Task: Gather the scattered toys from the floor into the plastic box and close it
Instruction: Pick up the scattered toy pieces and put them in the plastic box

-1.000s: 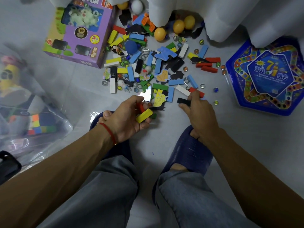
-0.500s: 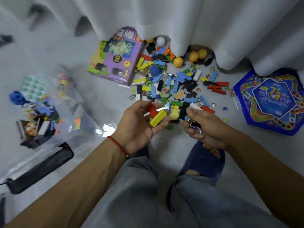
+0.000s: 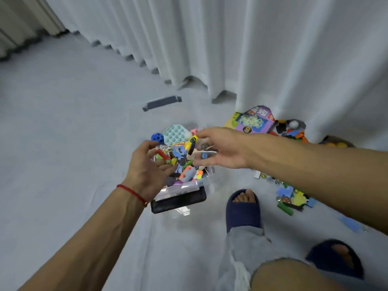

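Observation:
The clear plastic box (image 3: 182,187), with a black clasp on its near end, stands on the floor and holds several colourful toys, among them a teal bubble pad (image 3: 175,133) and a blue ball (image 3: 157,138). Both my hands hover over it. The fingers of my left hand (image 3: 147,168) are spread, with a red block (image 3: 163,154) and a yellow piece dropping from them. My right hand (image 3: 222,149) is spread too, and a yellow-black piece (image 3: 192,143) and small blue bits tumble off its fingers. Loose toys (image 3: 291,198) still lie on the floor under my right forearm.
A purple toy carton (image 3: 255,120) and more blocks (image 3: 292,131) sit against the white curtain (image 3: 273,59). A grey bar-shaped part (image 3: 162,103) lies beyond the box. My feet in dark blue slippers (image 3: 243,208) are to the right of the box. A blue piece (image 3: 352,224) lies near my right leg.
My view swung left from the toy pile to the box. Both hands carried their handfuls of blocks and small pieces over the box and spread their fingers, so the pieces are falling in.

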The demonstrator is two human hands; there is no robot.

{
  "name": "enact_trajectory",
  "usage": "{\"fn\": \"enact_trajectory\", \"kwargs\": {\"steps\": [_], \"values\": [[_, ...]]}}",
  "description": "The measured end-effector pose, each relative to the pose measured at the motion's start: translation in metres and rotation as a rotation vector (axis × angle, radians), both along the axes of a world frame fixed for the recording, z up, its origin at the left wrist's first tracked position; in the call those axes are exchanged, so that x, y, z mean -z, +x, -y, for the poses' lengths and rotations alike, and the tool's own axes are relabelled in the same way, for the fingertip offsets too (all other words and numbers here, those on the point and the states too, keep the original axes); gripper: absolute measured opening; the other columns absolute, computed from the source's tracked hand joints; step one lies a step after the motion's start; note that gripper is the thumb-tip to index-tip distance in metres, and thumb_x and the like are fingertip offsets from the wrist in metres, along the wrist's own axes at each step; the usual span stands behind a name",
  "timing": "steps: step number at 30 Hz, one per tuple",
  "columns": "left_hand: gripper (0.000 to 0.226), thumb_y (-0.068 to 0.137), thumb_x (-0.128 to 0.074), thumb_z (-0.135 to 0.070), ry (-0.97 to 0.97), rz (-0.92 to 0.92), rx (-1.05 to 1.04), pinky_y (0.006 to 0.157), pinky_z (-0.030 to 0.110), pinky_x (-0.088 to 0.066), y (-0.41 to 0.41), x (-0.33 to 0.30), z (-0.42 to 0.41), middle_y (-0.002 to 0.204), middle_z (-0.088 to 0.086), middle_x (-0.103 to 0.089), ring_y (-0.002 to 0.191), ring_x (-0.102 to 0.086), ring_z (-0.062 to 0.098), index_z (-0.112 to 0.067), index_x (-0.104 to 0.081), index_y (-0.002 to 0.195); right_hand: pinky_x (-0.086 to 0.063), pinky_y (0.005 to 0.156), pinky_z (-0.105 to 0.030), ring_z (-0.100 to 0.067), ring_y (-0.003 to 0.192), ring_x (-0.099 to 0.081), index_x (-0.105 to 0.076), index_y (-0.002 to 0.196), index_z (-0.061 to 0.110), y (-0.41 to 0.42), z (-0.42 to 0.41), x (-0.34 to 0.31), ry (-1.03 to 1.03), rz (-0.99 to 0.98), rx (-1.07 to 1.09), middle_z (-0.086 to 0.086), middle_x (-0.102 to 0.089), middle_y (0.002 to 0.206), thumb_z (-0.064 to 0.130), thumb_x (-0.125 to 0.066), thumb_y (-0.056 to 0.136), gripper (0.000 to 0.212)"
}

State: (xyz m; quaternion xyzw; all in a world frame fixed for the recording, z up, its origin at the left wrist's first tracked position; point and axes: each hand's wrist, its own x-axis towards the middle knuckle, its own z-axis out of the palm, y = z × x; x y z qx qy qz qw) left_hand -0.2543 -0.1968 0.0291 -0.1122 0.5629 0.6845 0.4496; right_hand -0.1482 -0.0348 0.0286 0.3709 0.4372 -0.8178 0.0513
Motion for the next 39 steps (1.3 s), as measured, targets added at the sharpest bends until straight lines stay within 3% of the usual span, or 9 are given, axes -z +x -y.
{"fn": "enact_trajectory", "kwargs": {"steps": [2,5,11,15,20,23,26,31,39], "values": [[0.050,0.091,-0.053,-0.026,-0.002,-0.035,-0.027,0.107,0.050,-0.043,-0.001,-0.009,0.004,0.122,0.027,-0.053,0.113,-0.059,0.044,-0.010,-0.041,0.136,-0.050,0.100,-0.057,-0.044,0.135,-0.044,-0.040,0.144,0.003,-0.006,0.004,-0.009,-0.016,-0.021,0.038,-0.027,-0.036,0.148,0.021,-0.058,0.098,0.053],[0.026,0.092,-0.053,-0.023,0.020,-0.108,-0.003,0.104,0.044,-0.047,0.006,-0.012,-0.001,0.123,0.021,-0.052,0.105,-0.061,0.034,-0.009,-0.054,0.115,-0.043,0.111,-0.050,-0.046,0.138,-0.039,-0.032,0.145,-0.009,0.008,-0.008,-0.019,-0.007,0.007,0.079,-0.033,-0.037,0.145,0.025,-0.050,0.102,0.058],[0.029,0.096,-0.050,-0.010,0.052,-0.260,0.167,0.089,0.040,-0.058,0.056,0.015,-0.048,0.117,0.015,-0.063,0.109,-0.065,0.031,-0.006,-0.060,0.122,-0.057,0.094,-0.043,-0.030,0.105,-0.069,-0.065,0.120,-0.001,0.099,-0.081,-0.010,0.380,0.170,0.151,-0.023,-0.066,0.121,0.026,-0.058,0.098,0.036],[0.024,0.093,-0.056,-0.008,-0.066,-0.404,0.512,0.086,0.044,-0.059,0.104,0.059,-0.088,0.114,0.019,-0.066,0.098,-0.066,0.028,-0.011,-0.064,0.116,-0.050,0.065,-0.034,-0.025,0.077,-0.055,-0.063,0.101,-0.006,0.194,-0.133,0.044,0.782,0.572,0.011,-0.022,-0.061,0.090,0.018,-0.057,0.094,0.026],[0.026,0.089,-0.061,-0.009,-0.264,-0.573,0.871,0.083,0.049,-0.059,0.143,0.137,-0.138,0.105,0.009,-0.068,0.087,-0.066,0.023,-0.017,-0.064,0.113,-0.048,0.082,-0.036,-0.031,0.100,-0.060,-0.066,0.116,0.009,0.301,-0.139,0.145,0.905,0.930,-0.139,-0.019,-0.064,0.123,0.026,-0.061,0.093,0.028],[0.034,0.084,-0.068,-0.017,-0.318,-0.718,1.105,0.081,0.042,-0.060,0.161,0.183,-0.166,0.112,0.005,-0.065,0.096,-0.065,0.023,-0.021,-0.062,0.118,-0.046,0.087,-0.032,-0.034,0.117,-0.056,-0.052,0.135,0.015,0.345,-0.121,0.209,0.823,1.048,-0.015,-0.016,-0.055,0.134,0.033,-0.074,0.087,0.056],[0.043,0.080,-0.074,-0.024,-0.282,-0.991,1.338,0.081,0.034,-0.053,0.187,0.220,-0.188,0.113,0.004,-0.060,0.097,-0.061,0.022,-0.021,-0.060,0.120,-0.045,0.102,-0.049,-0.041,0.130,-0.043,-0.037,0.146,0.021,0.378,-0.108,0.257,0.841,1.170,-0.006,-0.019,-0.038,0.146,0.045,-0.080,0.077,0.085],[0.091,0.068,-0.084,-0.034,-0.250,-1.452,1.606,0.085,0.046,-0.055,0.218,0.276,-0.193,0.136,0.013,-0.034,0.117,-0.047,0.032,-0.028,-0.033,0.143,-0.021,0.117,-0.053,-0.037,0.151,-0.009,-0.007,0.157,0.031,0.402,-0.105,0.296,0.910,1.087,0.005,-0.009,-0.003,0.166,0.063,-0.084,0.062,0.127],[0.073,0.070,-0.087,-0.024,-0.054,-1.580,1.512,0.086,0.043,-0.057,0.222,0.304,-0.199,0.131,0.013,-0.037,0.106,-0.057,0.031,-0.019,-0.047,0.131,-0.042,0.096,-0.032,-0.022,0.117,-0.051,-0.062,0.125,0.010,0.408,-0.097,0.318,1.132,0.775,0.341,-0.010,-0.054,0.129,0.027,-0.087,0.074,0.060]]}}
